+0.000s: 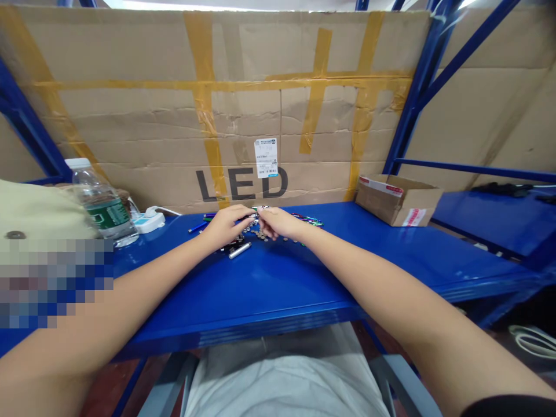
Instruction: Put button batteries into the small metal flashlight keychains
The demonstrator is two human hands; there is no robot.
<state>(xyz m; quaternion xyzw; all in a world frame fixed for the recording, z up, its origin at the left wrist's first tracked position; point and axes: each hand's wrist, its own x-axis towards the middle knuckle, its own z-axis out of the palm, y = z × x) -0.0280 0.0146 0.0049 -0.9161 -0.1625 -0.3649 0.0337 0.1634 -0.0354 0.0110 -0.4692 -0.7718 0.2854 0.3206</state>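
On the blue worktop (282, 278), head view, I record both forearms stretched forward and meeting at the far middle of the surface. The left hand (226, 226) and the right hand (278, 223) have their fingers curled, and the fingertips of both pinch one small piece (257, 213) between them. It is held just above the worktop and is too small for me to identify. Directly under the hands lies a scatter of small round metal parts (254, 233). A silver cylinder (240, 250) lies flat just in front of the left hand, apart from it. Slim coloured sticks (310, 220) lie just beyond the right hand.

Surroundings, same view: a water bottle (104, 205) stands upright at the left, with a white power strip (150, 220) just beside it. An open cardboard box (397, 200) sits at the right end, well apart from the hands. A taped cardboard sheet (243, 116) marked "LED" stands behind the worktop.
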